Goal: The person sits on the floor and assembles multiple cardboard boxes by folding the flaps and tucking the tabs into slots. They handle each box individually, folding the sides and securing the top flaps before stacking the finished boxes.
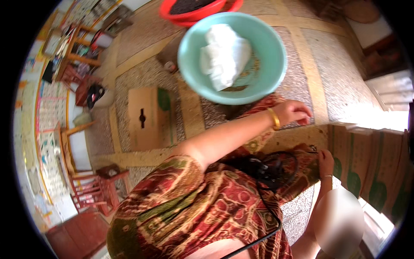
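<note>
My left hand [295,113], a gold bangle at its wrist, reaches across to the right just below the rim of a teal basin [276,82]. Its fingers are loosely bent and apart, with nothing visible in them. Inside the basin lies a crumpled white bag or cloth [226,56], with brown bits [252,69] beside it. Against the patterned dress, near my knee, rests my right hand [326,164]; its fingers are mostly hidden. A pale blurred patch covers part of that arm. A tangle of black cable [267,168] lies on my lap.
Red basins [189,17] with dark contents stand beyond the teal one. A cardboard box [148,118] with a cut-out handle sits on the floor to the left. Cardboard cartons [366,159] line the right side. Wooden chairs [92,190] stand along the left wall.
</note>
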Demonstrator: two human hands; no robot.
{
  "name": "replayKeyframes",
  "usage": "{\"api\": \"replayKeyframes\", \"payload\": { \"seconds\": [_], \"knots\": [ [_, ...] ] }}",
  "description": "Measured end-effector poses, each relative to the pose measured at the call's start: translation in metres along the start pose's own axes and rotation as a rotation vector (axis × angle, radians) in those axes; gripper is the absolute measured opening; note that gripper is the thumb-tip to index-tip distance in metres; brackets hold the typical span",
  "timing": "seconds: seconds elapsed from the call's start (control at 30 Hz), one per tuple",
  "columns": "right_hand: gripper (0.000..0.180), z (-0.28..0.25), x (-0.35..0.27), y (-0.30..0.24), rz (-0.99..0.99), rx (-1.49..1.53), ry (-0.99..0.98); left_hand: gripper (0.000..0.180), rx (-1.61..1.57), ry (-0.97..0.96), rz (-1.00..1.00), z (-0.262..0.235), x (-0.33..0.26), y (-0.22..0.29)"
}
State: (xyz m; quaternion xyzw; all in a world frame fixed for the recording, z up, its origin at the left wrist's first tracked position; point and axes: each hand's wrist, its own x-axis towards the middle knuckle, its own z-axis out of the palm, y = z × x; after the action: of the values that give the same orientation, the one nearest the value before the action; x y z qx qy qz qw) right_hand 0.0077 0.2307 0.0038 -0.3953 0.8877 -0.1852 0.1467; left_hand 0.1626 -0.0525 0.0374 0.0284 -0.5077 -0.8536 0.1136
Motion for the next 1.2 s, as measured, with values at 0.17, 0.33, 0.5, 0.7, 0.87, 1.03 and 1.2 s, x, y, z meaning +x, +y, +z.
{"api": "replayKeyframes", "payload": {
  "seconds": [0.17, 0.33, 0.5, 0.7, 0.87, 1.03, 1.2],
  "knots": [
    [0.023, -0.010, -0.002, -0.017, 0.080, -0.107, -0.063, 0.018, -0.134, 0.036, 0.024, -0.008, -0.033, 0.010],
    [0.023, -0.006, 0.009, -0.010, 0.047, -0.192, -0.022, 0.020, 0.295, 0.174, 0.060, -0.050, -0.127, 0.067],
    [0.023, 0.003, 0.020, 0.023, 0.059, -0.175, -0.043, 0.021, 0.834, 1.010, 0.022, -0.140, -0.274, 0.051],
    [0.023, 0.004, 0.019, 0.054, 0.077, -0.186, -0.048, 0.067, 1.555, 1.929, -0.521, -0.192, -0.492, 0.012],
    [0.025, -0.001, 0.010, 0.039, 0.215, -0.200, -0.082, 0.078, 0.306, 2.393, -0.609, -0.186, -0.583, -0.028],
    [0.026, -0.013, -0.010, 0.032, 0.126, -0.269, -0.027, 0.072, -0.409, 2.203, -0.395, -0.191, -0.566, -0.071],
    [0.027, 0.006, -0.022, 0.046, 0.189, -0.165, 0.027, 0.062, -0.409, 1.926, -0.132, -0.259, -0.597, -0.081]
  ]
}}
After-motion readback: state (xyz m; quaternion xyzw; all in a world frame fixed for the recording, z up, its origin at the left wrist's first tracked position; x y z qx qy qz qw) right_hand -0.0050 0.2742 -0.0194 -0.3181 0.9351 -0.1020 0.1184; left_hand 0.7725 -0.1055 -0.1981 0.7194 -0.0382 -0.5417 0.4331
